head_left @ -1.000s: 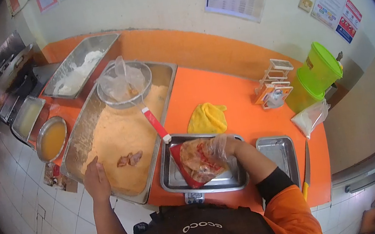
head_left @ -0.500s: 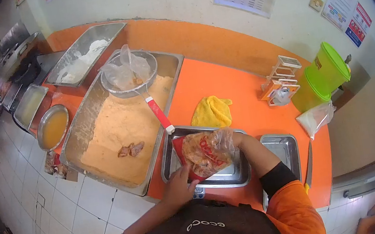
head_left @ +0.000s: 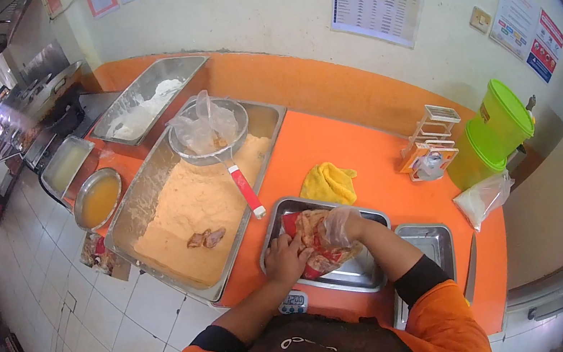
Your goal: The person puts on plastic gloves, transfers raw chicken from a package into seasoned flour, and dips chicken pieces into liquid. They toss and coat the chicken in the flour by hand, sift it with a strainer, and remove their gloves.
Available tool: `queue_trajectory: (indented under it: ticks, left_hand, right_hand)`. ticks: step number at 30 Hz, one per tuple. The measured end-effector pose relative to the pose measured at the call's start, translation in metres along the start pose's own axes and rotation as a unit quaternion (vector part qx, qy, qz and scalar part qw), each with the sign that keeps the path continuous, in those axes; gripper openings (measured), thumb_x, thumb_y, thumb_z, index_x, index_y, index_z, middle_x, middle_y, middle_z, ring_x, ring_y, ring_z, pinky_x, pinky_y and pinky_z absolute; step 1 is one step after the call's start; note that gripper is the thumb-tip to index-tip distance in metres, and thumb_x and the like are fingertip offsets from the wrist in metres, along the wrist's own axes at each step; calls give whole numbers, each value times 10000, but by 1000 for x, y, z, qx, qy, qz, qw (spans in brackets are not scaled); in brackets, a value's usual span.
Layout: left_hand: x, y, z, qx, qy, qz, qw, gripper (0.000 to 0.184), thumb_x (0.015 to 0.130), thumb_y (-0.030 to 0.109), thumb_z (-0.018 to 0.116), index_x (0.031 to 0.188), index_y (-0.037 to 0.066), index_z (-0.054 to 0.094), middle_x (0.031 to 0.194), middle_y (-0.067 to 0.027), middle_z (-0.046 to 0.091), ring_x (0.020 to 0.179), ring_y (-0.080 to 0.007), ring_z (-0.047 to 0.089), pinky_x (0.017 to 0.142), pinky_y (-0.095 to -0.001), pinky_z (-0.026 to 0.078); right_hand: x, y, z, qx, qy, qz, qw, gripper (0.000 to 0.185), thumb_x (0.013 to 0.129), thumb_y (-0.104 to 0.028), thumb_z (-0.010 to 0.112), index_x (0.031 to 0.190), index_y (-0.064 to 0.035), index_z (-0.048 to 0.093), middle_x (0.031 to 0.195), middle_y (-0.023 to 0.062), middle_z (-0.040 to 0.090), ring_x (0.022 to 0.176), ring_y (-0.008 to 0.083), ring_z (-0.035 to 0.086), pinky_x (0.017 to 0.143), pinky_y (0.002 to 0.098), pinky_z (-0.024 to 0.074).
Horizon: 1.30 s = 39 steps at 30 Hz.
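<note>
A clear plastic bag with red print [head_left: 316,244], with what looks like raw marinated meat inside, lies over a metal tray [head_left: 356,273]. My left hand [head_left: 285,259] grips the bag's left side, fingers closed on it. Clear plastic covers my right hand [head_left: 344,228], which reaches into the bag's right end; its fingers are hidden. To the left, a large metal pan [head_left: 119,233] holds pale orange breading [head_left: 186,197], with a few pieces of meat [head_left: 206,239] lying on top. A strainer with a red handle [head_left: 246,190] rests on that pan, crumpled clear plastic [head_left: 205,129] inside it.
A yellow cloth [head_left: 328,183] lies behind the tray. At right are a second metal tray [head_left: 426,231], a knife [head_left: 471,268], a bag of white powder [head_left: 483,200] and green tubs [head_left: 505,112]. A bowl of orange liquid [head_left: 100,201] stands at far left.
The view has shifted, so the scene sits lower and further right. My left hand has moved up along the bag's side, and my right hand is deeper in the bag, which looks more bunched.
</note>
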<state>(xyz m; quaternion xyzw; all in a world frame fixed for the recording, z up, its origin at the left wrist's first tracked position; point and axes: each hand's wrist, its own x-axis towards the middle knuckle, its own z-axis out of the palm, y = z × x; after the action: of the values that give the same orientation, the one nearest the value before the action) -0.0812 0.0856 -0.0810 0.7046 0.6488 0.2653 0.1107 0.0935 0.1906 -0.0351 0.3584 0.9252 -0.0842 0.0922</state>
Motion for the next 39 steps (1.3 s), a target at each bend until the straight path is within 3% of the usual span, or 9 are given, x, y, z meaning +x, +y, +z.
queue_trajectory:
  ticks: [9, 14, 19, 21, 23, 27, 32, 37, 39]
  left_hand:
    - [-16, -8, -24, -138, 134, 110, 975, 298, 751, 192, 671, 1016, 67, 621, 941, -115, 553, 876, -288, 550, 731, -407, 451]
    - [-111, -52, -96, -78, 203, 252, 943, 185, 704, 67, 676, 883, 68, 626, 794, -98, 589, 670, -266, 580, 570, -361, 472]
    - [-200, -115, -87, -91, 258, -1, 962, 154, 729, 19, 634, 878, 55, 619, 812, -103, 585, 648, -225, 575, 529, -314, 448]
    - [-229, -137, -68, -120, 261, -157, 945, 147, 745, 15, 618, 888, 50, 618, 830, -100, 584, 641, -195, 567, 518, -292, 433]
    - [-250, -156, -52, -135, 259, -270, 917, 146, 765, 8, 593, 903, 50, 616, 858, -88, 582, 640, -148, 550, 499, -261, 404]
    - [-286, -192, -36, -97, 248, -285, 921, 149, 759, 23, 598, 903, 55, 615, 862, -103, 579, 645, -188, 564, 541, -290, 450]
    - [-380, -242, -19, -18, 35, -361, 932, 211, 759, 132, 615, 963, 81, 629, 933, -136, 592, 776, -270, 609, 727, -361, 507]
    - [-544, -336, 47, 6, -265, -460, 848, 345, 768, 345, 620, 1022, 113, 648, 1070, -155, 614, 1019, -296, 583, 894, -384, 460]
    - [-576, -327, 35, 37, -365, -460, 808, 347, 768, 369, 613, 992, 108, 658, 1057, -146, 626, 1015, -287, 588, 881, -388, 467]
  right_hand:
    - [-49, 46, -33, 144, -57, 159, 975, 363, 701, -467, 638, 730, -111, 702, 700, 122, 647, 656, 280, 637, 542, 382, 485]
    - [-80, 64, -68, -19, 3, 196, 980, 394, 716, -551, 588, 787, -182, 709, 707, 84, 652, 667, 269, 619, 559, 373, 473]
    - [-46, -6, -142, 56, 101, 125, 985, 263, 663, -431, 658, 671, -168, 668, 647, 69, 611, 607, 242, 590, 528, 382, 450]
    - [-9, -22, -120, 106, 299, -22, 948, 175, 687, -330, 655, 656, -158, 666, 659, 61, 611, 654, 234, 607, 534, 375, 463]
    - [21, -97, -173, -75, 87, 70, 991, 134, 692, -280, 637, 659, -154, 669, 692, 75, 623, 727, 250, 625, 576, 356, 486]
    - [73, -158, -197, -26, 85, 39, 995, 189, 681, -295, 621, 708, -118, 681, 787, 127, 652, 824, 280, 634, 683, 372, 499]
    - [121, -190, -177, 174, 130, -30, 976, 430, 677, -396, 593, 960, -76, 649, 942, 174, 644, 883, 302, 617, 783, 378, 472]
    - [101, -121, -142, -13, 296, 51, 954, 383, 789, -365, 572, 1113, -164, 613, 902, 71, 673, 839, 225, 638, 719, 318, 499]
    - [60, -46, -104, 60, 406, 107, 906, 234, 800, -294, 516, 803, -130, 683, 820, 84, 669, 753, 251, 636, 655, 341, 502]
